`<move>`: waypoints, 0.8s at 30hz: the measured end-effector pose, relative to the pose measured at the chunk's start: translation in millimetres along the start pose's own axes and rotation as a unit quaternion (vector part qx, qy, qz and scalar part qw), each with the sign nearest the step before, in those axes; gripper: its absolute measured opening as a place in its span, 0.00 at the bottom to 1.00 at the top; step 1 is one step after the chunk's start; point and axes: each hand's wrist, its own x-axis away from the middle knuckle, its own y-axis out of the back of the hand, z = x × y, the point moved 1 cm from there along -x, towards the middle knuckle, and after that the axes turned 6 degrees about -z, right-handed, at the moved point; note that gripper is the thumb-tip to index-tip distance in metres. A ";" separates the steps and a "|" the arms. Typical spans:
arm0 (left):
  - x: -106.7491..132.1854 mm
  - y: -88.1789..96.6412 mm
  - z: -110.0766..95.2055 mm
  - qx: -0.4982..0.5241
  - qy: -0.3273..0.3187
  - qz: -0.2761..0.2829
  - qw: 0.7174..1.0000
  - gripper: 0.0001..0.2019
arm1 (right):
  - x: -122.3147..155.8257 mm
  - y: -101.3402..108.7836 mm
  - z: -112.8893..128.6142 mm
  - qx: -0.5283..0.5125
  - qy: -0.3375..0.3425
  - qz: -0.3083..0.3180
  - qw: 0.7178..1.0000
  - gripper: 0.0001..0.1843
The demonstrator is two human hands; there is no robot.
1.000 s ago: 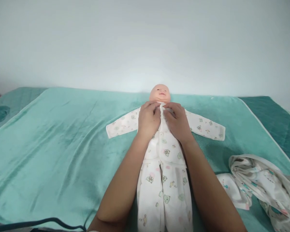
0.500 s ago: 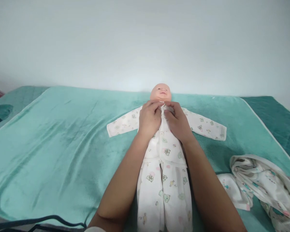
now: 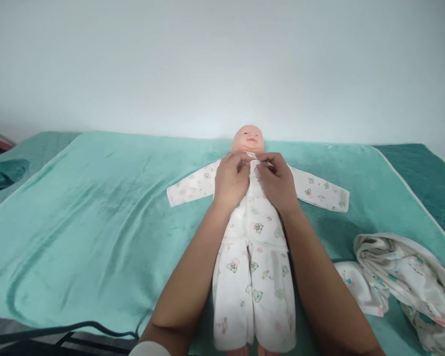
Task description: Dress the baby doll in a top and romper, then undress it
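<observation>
The doll [image 3: 248, 139] lies face-up on the teal blanket [image 3: 96, 207], dressed in a printed sleepsuit [image 3: 257, 232]. The left hand [image 3: 230, 180] and right hand [image 3: 278, 183] have their fingers pinched on its front edges under the chin, apparently closing the top fastener. That calls for lining both edges up squarely.

The romper [image 3: 254, 267] you're handling is soft, matt cloth with a small print. The doll's head [image 3: 248, 138], top centre, looks like smooth plastic with a faint sheen. The blanket [image 3: 96, 207] is plush fleece, and its nap catches light in streaks. The crumpled garment [image 3: 400, 277] at lower right is similar matt printed cloth.
</observation>
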 end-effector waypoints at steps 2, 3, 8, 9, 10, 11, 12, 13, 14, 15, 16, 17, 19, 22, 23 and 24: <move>4.0 2.3 -0.9 -0.003 -0.003 0.002 1.000 0.11 | 1.8 1.0 0.9 -0.017 0.002 0.002 1.000 0.08; 6.9 3.8 -0.9 -0.005 -0.005 0.003 1.000 0.11 | 2.9 1.4 1.5 -0.028 0.008 0.003 1.000 0.08; 26.9 13.6 0.4 -0.020 -0.031 0.002 0.999 0.11 | 6.9 2.7 4.0 -0.050 0.040 0.001 0.998 0.04; 30.4 15.1 0.5 -0.027 -0.041 0.003 0.999 0.11 | 7.0 2.9 4.1 -0.045 0.049 0.002 0.998 0.04; 33.0 16.2 0.5 -0.035 -0.050 0.004 0.998 0.11 | 7.0 3.0 4.1 -0.040 0.059 0.003 0.997 0.04; 34.9 16.8 0.5 -0.043 -0.056 0.003 0.997 0.12 | 6.8 3.3 4.1 -0.039 0.069 0.002 0.997 0.04; 35.9 17.0 0.5 -0.051 -0.059 0.002 0.997 0.12 | 6.6 3.5 4.2 -0.041 0.078 0.000 0.996 0.05; 36.2 17.0 0.6 -0.057 -0.059 0.001 0.997 0.12 | 6.4 3.8 4.3 -0.043 0.085 -0.002 0.996 0.06; 36.0 16.8 0.7 -0.059 -0.057 0.000 0.997 0.13 | 6.4 3.9 4.4 -0.044 0.088 -0.004 0.995 0.08; 35.5 16.5 0.9 -0.059 -0.055 0.000 0.997 0.13 | 6.4 4.0 4.7 -0.045 0.090 -0.004 0.995 0.09; 34.9 16.2 1.1 -0.056 -0.052 0.000 0.997 0.13 | 6.5 4.1 4.9 -0.046 0.092 -0.005 0.995 0.11; 34.3 16.0 1.2 -0.052 -0.051 0.001 0.997 0.13 | 6.6 4.0 5.3 -0.046 0.095 -0.006 0.994 0.12; 33.6 15.9 1.5 -0.047 -0.050 0.001 0.998 0.13 | 7.1 3.8 5.8 -0.041 0.097 -0.012 0.994 0.14; 33.6 16.3 2.0 -0.045 -0.051 0.000 0.998 0.12 | 7.5 3.5 6.0 -0.023 0.095 -0.022 0.995 0.15; 33.5 16.5 2.3 -0.042 -0.050 0.001 0.998 0.12 | 7.6 3.4 5.9 -0.018 0.095 -0.022 0.995 0.15; 33.4 16.9 2.7 -0.037 -0.047 0.001 0.998 0.12 | 7.6 3.4 5.8 -0.015 0.097 -0.023 0.995 0.15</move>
